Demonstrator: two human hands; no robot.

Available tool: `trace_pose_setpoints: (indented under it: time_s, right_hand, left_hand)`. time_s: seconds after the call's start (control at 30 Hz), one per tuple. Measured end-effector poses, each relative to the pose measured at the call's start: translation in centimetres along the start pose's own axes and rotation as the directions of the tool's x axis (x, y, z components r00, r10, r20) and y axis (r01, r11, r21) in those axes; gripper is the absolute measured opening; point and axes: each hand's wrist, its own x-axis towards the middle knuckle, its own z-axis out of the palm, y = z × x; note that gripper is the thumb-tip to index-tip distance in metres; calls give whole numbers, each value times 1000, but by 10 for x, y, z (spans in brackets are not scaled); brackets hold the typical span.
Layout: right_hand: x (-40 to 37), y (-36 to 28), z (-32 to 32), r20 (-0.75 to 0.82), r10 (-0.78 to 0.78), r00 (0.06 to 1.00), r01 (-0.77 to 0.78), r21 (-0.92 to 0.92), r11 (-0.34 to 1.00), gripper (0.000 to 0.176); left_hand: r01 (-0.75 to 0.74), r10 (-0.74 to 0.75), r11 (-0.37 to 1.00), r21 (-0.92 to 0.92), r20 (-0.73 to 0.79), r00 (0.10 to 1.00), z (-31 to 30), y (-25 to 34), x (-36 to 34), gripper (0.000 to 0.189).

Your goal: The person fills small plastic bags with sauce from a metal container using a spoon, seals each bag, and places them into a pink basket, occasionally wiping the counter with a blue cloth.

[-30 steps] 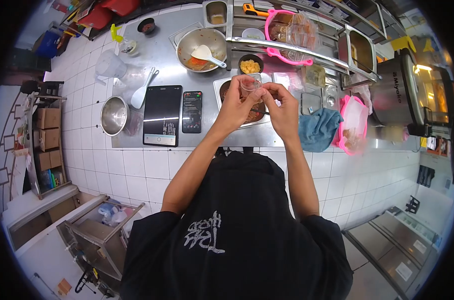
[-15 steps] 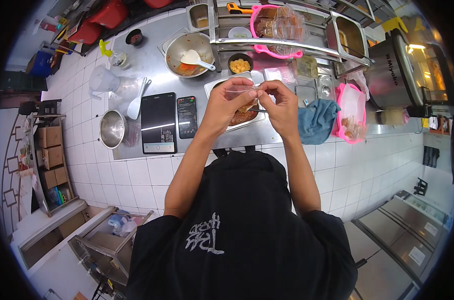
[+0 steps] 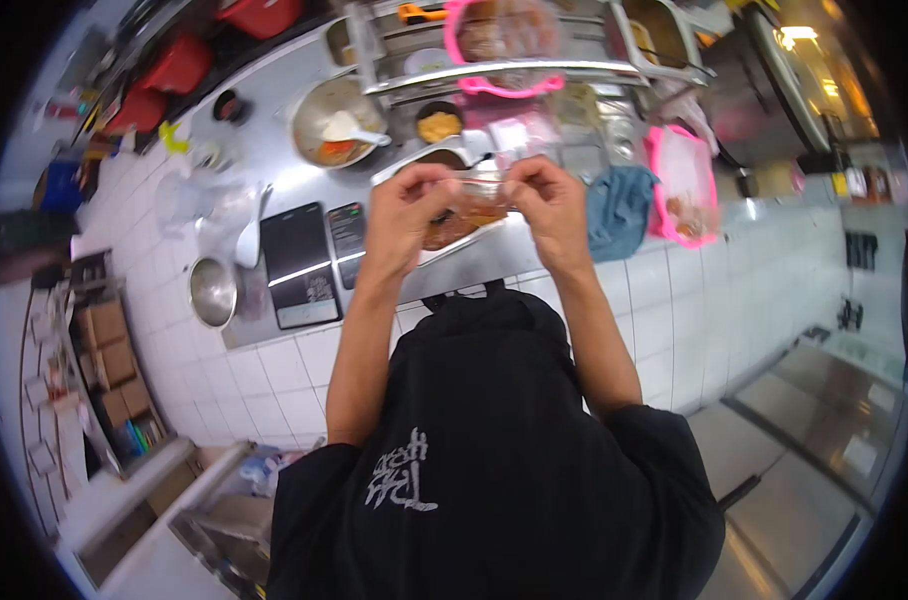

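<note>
Bowl (image 3: 214,292) of steel stood at the left edge of the surface (image 3: 264,110), and nothing could be clearly made out inside it. To its right, the spatula (image 3: 250,243) lay beside the tablet (image 3: 299,270), and the phone (image 3: 348,240) was next to that one. Farther back, the mixing bowl (image 3: 309,120) held a white spoon (image 3: 340,126) and some orange residue, so most of its inside was bare.

The left hand (image 3: 404,215) had its fingertips pinched together on one side of the clear plastic (image 3: 482,188). This plastic was stretched between both hands, above the tray (image 3: 461,243). Whether it contained anything, or was closed, I could not tell, because of the blur. The tray had reddish-brown food (image 3: 444,232) in it, so it was not used up. Behind it, the black bowl (image 3: 437,125) also had yellow food inside.

The right hand (image 3: 552,205) was pinched on the other side of the plastic, which was not yet put down. Right of this hand lay the cloth (image 3: 619,210). Beyond the cloth, packets (image 3: 689,217) rested in the pink basket (image 3: 714,190); they seemed to be filled, but their seals could not be checked.
</note>
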Motion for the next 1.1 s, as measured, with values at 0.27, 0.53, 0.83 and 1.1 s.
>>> trace_pose_setpoints:
  time_s: [0.27, 0.53, 0.83, 1.1]
  right_hand:
    - [-29, -10, -58, -216, -120, 969, 88, -153, 984, 5]
    - [-36, 3, -265, -709, -433, 557, 51, -492, 869, 9]
    - [-35, 135, -366, -853, -419, 311, -362, -514, 778, 18]
    - [-66, 109, -328, -892, -389, 229, -498, -451, 740, 28]
  left_hand:
    - [90, -101, 981, -173, -59, 993, 10, -12, 4, 11]
    - [92, -94, 995, 50, 35, 995, -5, -14, -7, 10]
    - [182, -202, 969, 169, 113, 973, 23, -18, -14, 21]
    - [278, -286, 942, 189, 15, 958, -3, -26, -34, 27]
